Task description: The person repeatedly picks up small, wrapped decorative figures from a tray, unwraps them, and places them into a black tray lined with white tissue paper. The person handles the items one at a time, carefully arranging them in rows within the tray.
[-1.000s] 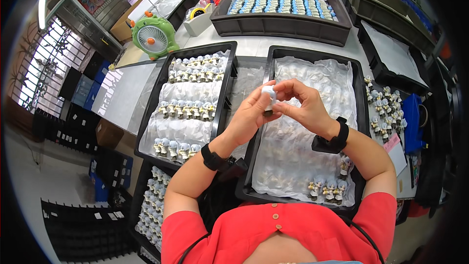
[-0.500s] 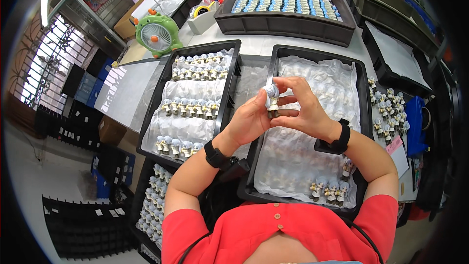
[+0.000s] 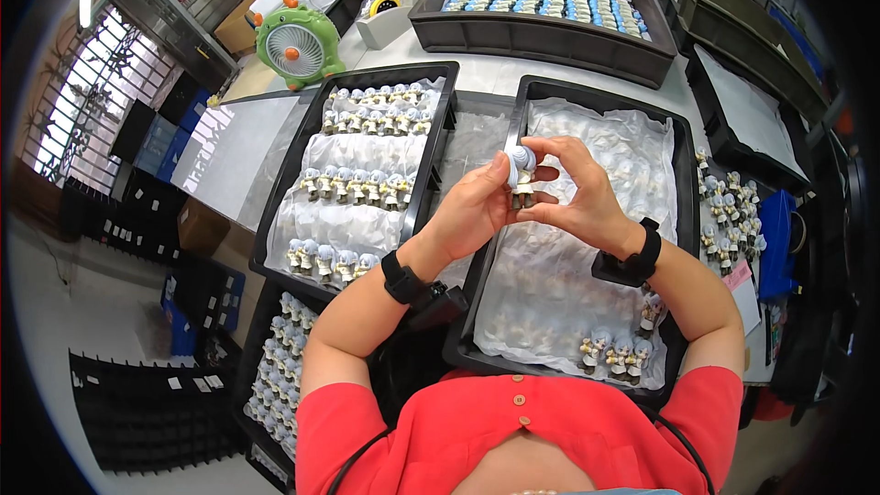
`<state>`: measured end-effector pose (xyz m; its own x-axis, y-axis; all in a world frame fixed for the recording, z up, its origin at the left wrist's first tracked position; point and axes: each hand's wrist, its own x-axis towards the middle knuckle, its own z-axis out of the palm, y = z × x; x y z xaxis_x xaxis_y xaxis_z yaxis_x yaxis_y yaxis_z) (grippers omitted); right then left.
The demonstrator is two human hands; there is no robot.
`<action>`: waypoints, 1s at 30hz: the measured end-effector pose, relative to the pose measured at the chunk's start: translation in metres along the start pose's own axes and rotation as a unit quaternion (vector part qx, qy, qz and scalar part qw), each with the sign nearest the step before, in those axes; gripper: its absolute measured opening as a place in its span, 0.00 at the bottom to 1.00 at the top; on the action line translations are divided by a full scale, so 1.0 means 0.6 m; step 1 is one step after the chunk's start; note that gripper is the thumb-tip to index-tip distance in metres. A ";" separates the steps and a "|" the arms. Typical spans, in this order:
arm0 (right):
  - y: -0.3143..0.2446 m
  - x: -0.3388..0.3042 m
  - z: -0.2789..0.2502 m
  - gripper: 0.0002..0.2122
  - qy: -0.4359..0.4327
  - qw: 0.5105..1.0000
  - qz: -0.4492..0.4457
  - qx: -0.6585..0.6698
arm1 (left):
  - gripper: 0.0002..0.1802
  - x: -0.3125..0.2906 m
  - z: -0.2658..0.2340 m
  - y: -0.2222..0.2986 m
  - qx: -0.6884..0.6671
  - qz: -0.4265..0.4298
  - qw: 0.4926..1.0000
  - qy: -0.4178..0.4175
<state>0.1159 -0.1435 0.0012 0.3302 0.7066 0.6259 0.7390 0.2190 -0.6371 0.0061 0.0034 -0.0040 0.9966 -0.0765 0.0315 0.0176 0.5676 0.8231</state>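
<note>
A small figurine (image 3: 522, 174) with pale blue hair and a light outfit is held upright between both hands, above the inner edge of the right black tray (image 3: 689, 183). My left hand (image 3: 472, 206) pinches its left side with thumb and fingers. Thumb and fingers of my right hand (image 3: 587, 192) grip it at the head and base. White tissue (image 3: 541, 302) lines the right tray, with faint figurines showing through it and several bare ones (image 3: 616, 356) at the near right corner. Rows of like figurines (image 3: 357, 185) stand on tissue in the left black tray (image 3: 259, 252).
A green fan (image 3: 298, 46) and a white tape dispenser (image 3: 387, 23) stand at the back left. Behind the trays is a big grey crate (image 3: 541, 41) of blue-and-white pieces. Loose figurines (image 3: 731, 211) lie at right beside a blue container (image 3: 777, 243). Another filled tray (image 3: 280, 367) sits lower left.
The figurine has turned a little in my fingers and moved slightly to the right in the picture. Both hands keep hold of it.
</note>
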 end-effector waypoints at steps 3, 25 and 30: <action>-0.001 0.001 0.000 0.32 0.001 1.000 -0.003 0.003 | 0.30 0.001 -0.002 -0.001 -0.013 -0.002 1.000 -0.007; 0.012 -0.004 -0.008 0.24 -0.033 0.993 0.087 0.077 | 0.25 0.011 -0.019 -0.007 -0.027 0.039 0.998 0.032; 0.024 0.003 -0.005 0.18 -0.044 0.994 0.086 0.052 | 0.20 -0.017 -0.019 0.041 0.116 0.008 0.980 0.159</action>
<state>0.1292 -0.1413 -0.0056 0.3907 0.7947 0.4645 0.6094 0.1550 -0.7776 -0.0027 0.0278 0.0094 0.9719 0.2119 -0.1021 0.0187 0.3629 0.9316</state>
